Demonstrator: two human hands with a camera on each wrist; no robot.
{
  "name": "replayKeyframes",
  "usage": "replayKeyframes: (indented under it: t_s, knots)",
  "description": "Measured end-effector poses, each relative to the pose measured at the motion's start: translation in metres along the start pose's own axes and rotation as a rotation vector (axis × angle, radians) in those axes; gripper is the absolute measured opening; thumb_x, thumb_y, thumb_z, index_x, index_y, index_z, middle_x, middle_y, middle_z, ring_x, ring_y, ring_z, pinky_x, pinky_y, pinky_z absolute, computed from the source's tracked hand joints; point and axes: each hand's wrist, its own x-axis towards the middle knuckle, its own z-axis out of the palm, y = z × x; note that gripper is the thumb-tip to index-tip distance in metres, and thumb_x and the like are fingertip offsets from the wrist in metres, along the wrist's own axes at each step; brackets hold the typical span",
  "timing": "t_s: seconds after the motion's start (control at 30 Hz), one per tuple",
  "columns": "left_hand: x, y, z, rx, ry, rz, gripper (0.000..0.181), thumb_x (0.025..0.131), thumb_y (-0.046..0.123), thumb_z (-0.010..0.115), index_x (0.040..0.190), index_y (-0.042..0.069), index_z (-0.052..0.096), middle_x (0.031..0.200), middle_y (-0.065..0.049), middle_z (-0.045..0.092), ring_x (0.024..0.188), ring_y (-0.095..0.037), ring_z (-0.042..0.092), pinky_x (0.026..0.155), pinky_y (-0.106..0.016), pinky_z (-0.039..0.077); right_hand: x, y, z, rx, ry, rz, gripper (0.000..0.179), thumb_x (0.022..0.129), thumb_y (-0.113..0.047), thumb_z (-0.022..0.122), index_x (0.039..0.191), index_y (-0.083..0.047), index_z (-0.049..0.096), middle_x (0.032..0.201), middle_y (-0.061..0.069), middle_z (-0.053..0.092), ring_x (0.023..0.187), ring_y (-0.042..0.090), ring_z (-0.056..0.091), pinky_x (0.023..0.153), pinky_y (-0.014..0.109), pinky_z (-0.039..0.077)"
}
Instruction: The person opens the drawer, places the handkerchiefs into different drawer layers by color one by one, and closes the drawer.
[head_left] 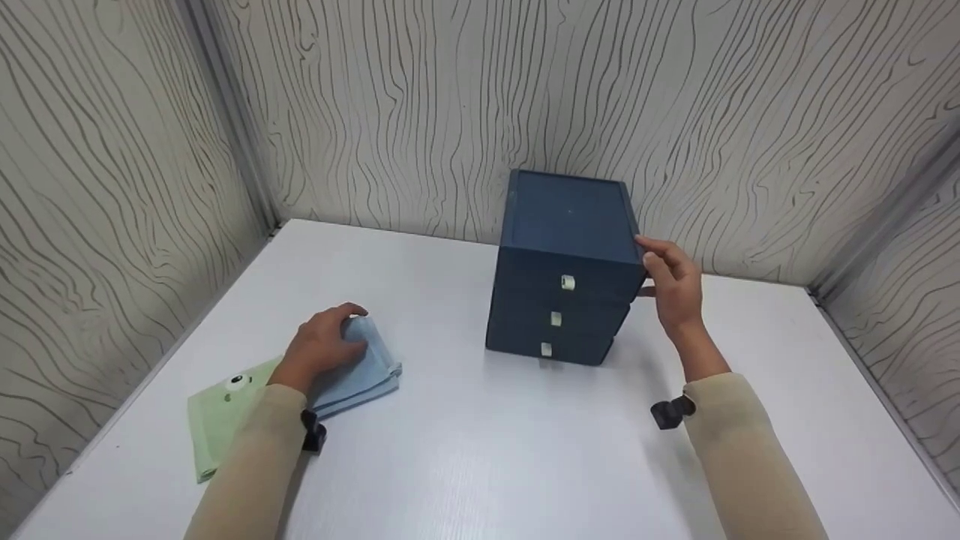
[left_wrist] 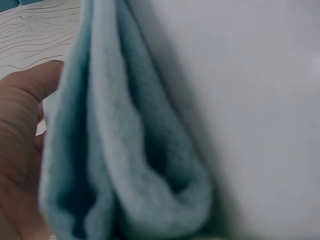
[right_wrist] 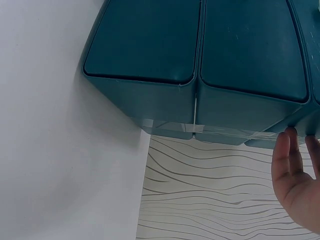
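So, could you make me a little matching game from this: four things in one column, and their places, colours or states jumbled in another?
Column one
1. Green cloth
2. Folded light-blue cloth
3. Three-drawer cabinet
4. Pull tabs

Column two
A. Dark blue, touched by the right grip
B. Whitish, on drawer fronts
C. Bears a cartoon eye
D. At the left grip

Pairs: 1-C, 2-D, 3-A, 4-B
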Motion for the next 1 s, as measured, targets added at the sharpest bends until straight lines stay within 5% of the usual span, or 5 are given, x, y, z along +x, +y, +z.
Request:
replayKeyframes:
  t_s: [0.47, 1.0]
  knots:
    - [0.0, -0.001, -0.001, 0.009, 0.058, 0.067, 0.053, 0.085, 0.031, 0.067, 0.134, 0.02, 0.052, 0.132, -0.009, 0.055, 0.121, -0.031, 0.051, 0.101, -0.053, 0.042, -0.001, 0.0, 0.0, -0.018, 0.004, 0.007, 0.033, 0.097, -0.02, 0.051, 0.124, -0.007, 0.064, 0.098, -0.006, 0.063, 0.072, 0.009, 0.064, 0.056, 0.022, 0.054]
    - [-0.009, 0.048, 0.008, -0.133, 0.078, 0.232, 0.051, 0.085, 0.031, 0.071, 0.132, 0.025, 0.054, 0.128, -0.005, 0.058, 0.117, -0.025, 0.056, 0.094, -0.046, 0.049, -0.002, -0.002, 0.001, -0.04, 0.002, 0.011, 0.033, 0.098, -0.021, 0.049, 0.125, -0.008, 0.063, 0.104, -0.006, 0.061, 0.076, 0.008, 0.064, 0.058, 0.023, 0.055]
